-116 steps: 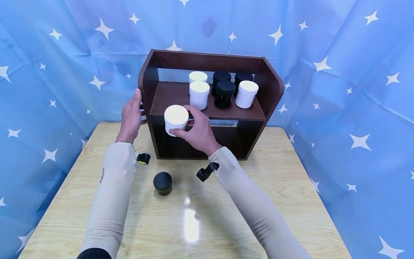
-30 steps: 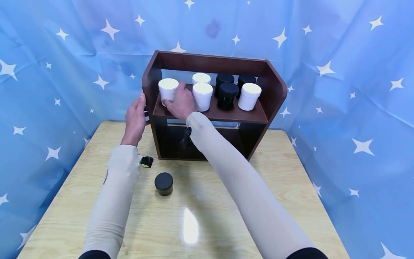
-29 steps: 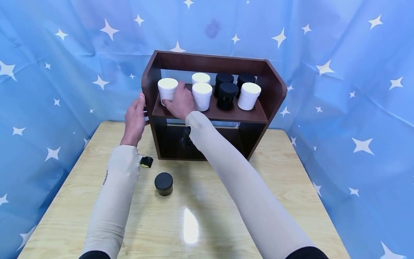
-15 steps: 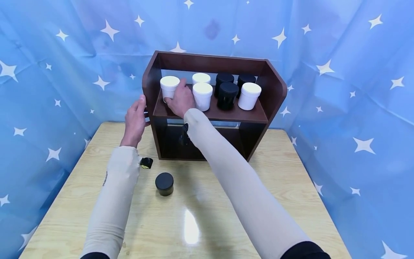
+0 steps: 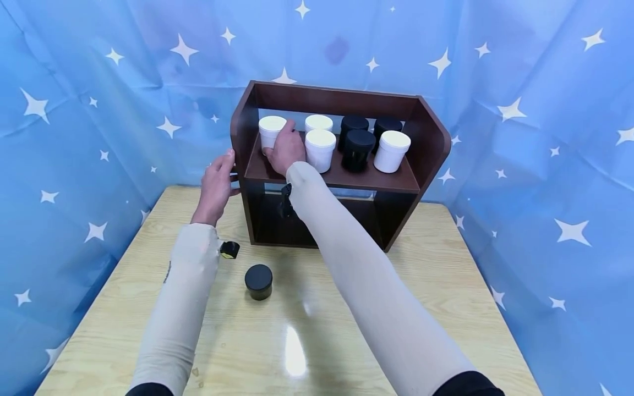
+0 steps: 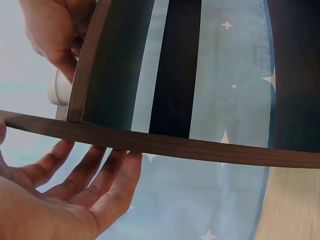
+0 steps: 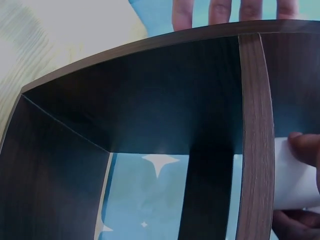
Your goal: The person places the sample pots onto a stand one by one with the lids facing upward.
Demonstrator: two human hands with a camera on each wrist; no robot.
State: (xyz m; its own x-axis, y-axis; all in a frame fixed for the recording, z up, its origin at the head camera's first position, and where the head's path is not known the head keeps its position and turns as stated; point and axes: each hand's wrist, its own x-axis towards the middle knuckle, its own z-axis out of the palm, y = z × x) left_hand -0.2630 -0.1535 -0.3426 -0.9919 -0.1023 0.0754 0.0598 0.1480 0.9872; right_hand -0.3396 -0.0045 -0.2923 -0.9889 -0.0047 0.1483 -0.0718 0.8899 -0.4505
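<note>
My right hand [image 5: 288, 147] grips a white lidded jar [image 5: 271, 127] at the left end of the upper level of a dark brown two-level shelf [image 5: 342, 180]. Thumb and fingers lie on opposite sides of that jar's white wall [image 7: 291, 182] in the right wrist view. My left hand [image 5: 216, 184] rests its fingertips against the outside of the shelf's left side panel, the fingers extended, as the left wrist view shows along the panel's edge [image 6: 165, 146]. To the right of the gripping hand stand two more white jars, one front [image 5: 320, 151] and one behind [image 5: 318, 122].
Further right on the upper level are several black jars, one in front [image 5: 358, 151], and a white jar [image 5: 392, 152] near the right panel. A low black jar [image 5: 258, 282] stands on the wooden table [image 5: 421, 308] before the shelf. A blue starred curtain [image 5: 148, 110] hangs around.
My right hand has carried the white jar from in front of the shelf onto its upper level, then slightly farther back. The left hand stays at the side panel. The head view has shifted slightly.
</note>
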